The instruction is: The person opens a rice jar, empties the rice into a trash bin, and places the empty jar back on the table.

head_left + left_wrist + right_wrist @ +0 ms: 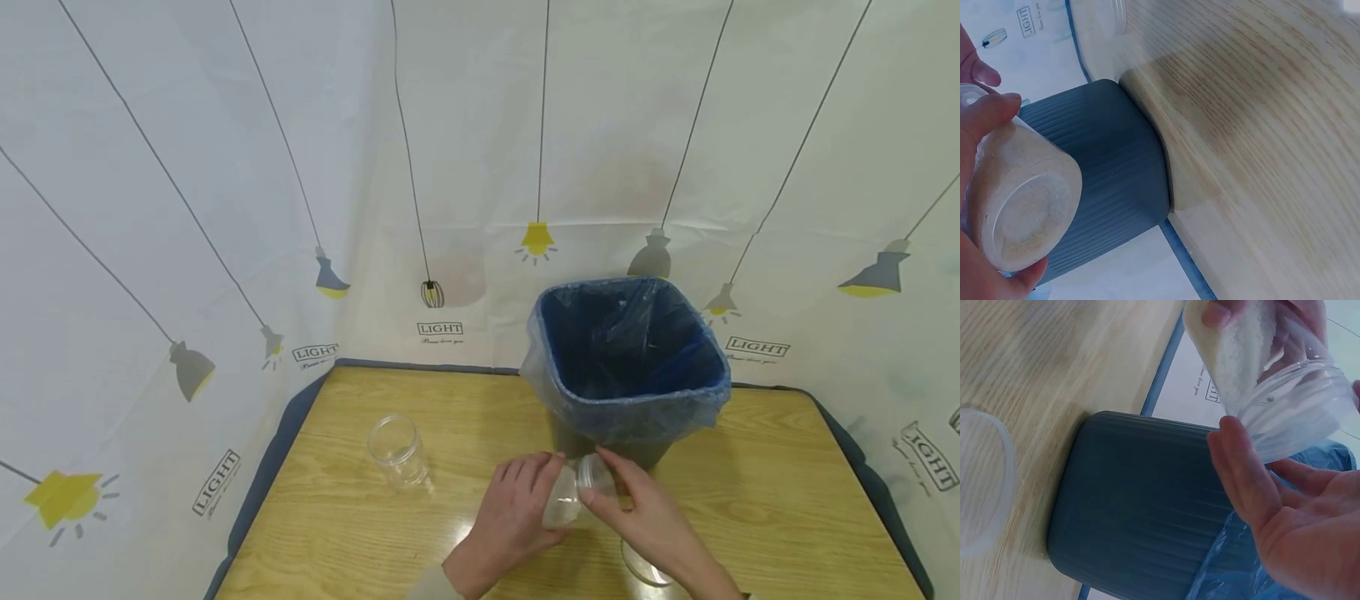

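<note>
My left hand grips a clear plastic jar that is tipped on its side. White, grainy stuff lies along the jar's inner wall. At the ribbed neck end, my right hand holds the jar between thumb and fingers. The right wrist view shows fingertips right at the ribbed neck. Both hands work close in front of a dark bin. Below the right hand, a round clear lid lies on the table, partly hidden by the wrist.
Blue plastic film lines the bin and folds over its rim. A second clear jar stands upright on the wooden table, left of the hands. White sheeting printed with lamps rises behind the table and at both sides.
</note>
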The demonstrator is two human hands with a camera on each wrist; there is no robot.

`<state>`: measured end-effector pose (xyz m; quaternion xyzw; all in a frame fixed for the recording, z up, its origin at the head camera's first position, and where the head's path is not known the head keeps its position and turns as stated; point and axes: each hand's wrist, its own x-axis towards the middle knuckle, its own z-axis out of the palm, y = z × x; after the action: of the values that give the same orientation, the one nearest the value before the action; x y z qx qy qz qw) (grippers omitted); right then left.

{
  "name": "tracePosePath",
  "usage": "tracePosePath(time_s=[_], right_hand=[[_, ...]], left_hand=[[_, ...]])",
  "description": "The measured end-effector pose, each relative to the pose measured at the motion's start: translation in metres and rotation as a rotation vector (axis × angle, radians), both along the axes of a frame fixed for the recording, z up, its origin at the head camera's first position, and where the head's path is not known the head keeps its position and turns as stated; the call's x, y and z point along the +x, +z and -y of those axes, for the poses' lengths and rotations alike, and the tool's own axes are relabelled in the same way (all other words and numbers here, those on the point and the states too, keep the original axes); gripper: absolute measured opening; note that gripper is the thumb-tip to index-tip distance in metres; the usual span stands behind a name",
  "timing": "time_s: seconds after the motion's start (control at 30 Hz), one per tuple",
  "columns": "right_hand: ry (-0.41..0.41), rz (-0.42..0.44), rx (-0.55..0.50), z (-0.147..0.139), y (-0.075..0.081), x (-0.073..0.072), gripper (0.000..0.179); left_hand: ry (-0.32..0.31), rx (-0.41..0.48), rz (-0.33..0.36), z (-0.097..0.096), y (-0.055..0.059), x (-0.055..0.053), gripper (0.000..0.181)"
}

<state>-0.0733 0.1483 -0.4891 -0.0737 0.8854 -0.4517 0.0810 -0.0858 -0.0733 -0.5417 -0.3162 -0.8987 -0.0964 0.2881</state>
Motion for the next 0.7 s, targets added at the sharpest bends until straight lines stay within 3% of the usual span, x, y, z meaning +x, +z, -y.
tracePosePath(time_s=[0.3,0.43,0.6,0.7], right_hand=[[0.035,0.007,-0.08,-0.002,0.0028,-0.0001,0.073],[0.067,0.004,-0.119,-0.0038,0.0035,-0.0004,0.072],[0.115,-0.063,-0.138,-0.0056,0.0048,0.0027,0.068],[0.129,-0.116,-0.111,-0.0058,0.0037,0.0046,0.066]], left_hand=[[-0.026,0.038,0.055,0.0018,-0.0003,0.0022,0.101],[-0.045,0.065,0.049,0.0025,-0.0015,0.0016,0.101],[-0.071,0.088,0.074,0.0037,-0.0008,0.0016,0.101],[-0.095,0.097,0.127,0.0056,0.0004,0.002,0.104]])
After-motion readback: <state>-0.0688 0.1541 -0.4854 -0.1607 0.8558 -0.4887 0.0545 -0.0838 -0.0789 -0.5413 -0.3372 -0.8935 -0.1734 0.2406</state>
